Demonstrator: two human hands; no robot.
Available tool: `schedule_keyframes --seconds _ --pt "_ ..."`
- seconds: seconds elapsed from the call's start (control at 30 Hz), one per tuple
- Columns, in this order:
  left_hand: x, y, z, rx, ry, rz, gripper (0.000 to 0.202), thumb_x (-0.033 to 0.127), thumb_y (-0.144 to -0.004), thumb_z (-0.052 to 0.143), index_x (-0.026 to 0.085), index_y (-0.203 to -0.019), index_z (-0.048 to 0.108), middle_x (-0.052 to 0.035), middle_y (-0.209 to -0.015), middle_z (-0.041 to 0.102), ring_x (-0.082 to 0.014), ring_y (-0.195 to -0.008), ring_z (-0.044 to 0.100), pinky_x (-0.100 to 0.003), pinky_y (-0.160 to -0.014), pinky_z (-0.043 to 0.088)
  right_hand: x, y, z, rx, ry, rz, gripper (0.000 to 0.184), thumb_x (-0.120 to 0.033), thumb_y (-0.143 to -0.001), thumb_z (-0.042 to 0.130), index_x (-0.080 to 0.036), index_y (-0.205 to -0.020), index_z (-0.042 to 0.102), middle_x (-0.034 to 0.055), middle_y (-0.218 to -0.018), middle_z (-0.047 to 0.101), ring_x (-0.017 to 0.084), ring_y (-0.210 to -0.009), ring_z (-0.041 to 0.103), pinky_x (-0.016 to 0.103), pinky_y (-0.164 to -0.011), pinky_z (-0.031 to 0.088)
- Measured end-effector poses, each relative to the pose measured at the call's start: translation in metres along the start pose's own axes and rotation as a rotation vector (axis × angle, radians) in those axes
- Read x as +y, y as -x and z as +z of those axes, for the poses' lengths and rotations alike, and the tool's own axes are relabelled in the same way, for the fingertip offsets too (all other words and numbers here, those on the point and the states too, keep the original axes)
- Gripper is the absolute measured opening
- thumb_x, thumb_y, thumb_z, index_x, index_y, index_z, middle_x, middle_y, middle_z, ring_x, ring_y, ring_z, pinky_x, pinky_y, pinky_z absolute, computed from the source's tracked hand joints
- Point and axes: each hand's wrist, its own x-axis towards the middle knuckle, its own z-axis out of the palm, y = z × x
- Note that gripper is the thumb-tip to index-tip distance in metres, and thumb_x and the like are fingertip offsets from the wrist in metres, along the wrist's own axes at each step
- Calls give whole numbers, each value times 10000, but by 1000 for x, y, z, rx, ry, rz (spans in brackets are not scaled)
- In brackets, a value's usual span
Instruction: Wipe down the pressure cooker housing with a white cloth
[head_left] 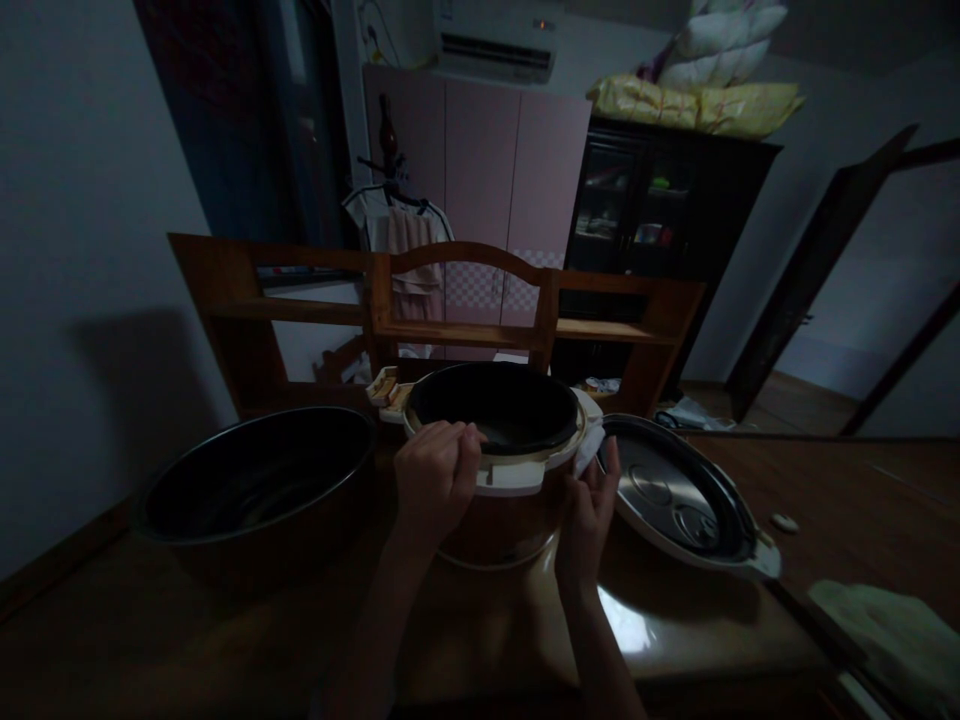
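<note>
The left hand (439, 470) is curled at the near-left rim of the cooker (495, 525), fingers bent in close; their tips are hidden, so I cannot tell whether they pinch the rim. It probably steadies the cooker. The right hand (589, 520) is at the cooker's right side, fingers partly raised by a white cloth (589, 450) lying against the rim — whether they pinch it or only touch it, I cannot tell.

The cooker stands upright and open between the two hands, its dark inside facing up. To its left sits a wide black pot (341, 435), open too; to its right the lid (660, 480) lies with its metal underside up. With the lid off, the rim is easy to reach. All three rest on a glossy desk (487, 635), before a wooden shelf (457, 330).
</note>
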Motion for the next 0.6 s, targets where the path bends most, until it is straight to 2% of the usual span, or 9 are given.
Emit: schedule_keyframes --seconds 0.07,0.23,0.47,0.6 --pt "0 0 0 -3 -7 -8 325 225 -987 380 156 -804 639 -42 -782 642 -160 -769 581 -333 -762 393 0 0 -2 3 32 -16 686 -200 -908 527 -317 -1536 276 51 -1540 351 205 -1426 333 456 -1171 245" --pt "0 1 0 1 -7 -10 333 235 -987 379 159 -805 647 -55 -793 648 -162 -780 588 -331 -782 400 0 -9 -8 63 174 -16 524 -320 -927 569 -256 -1439 474 40 -1502 413 199 -1409 360 404 -1185 241" --pt "0 1 0 7 -13 -6 321 228 -988 384 165 -813 645 -38 -791 649 -162 -776 589 -334 -783 399 -2 -19 -9 123 -99 159 723 -339 -826 697 -235 -1477 400 83 -1362 560 222 -1287 515 433 -1148 325" --pt "1 0 0 12 -5 4 316 219 -984 385 161 -810 643 -44 -796 655 -160 -770 591 -332 -789 402 -3 -19 -10 182 -129 193 800 -384 -808 707 -244 -1505 341 91 -1396 528 235 -1291 513 426 -1122 374"
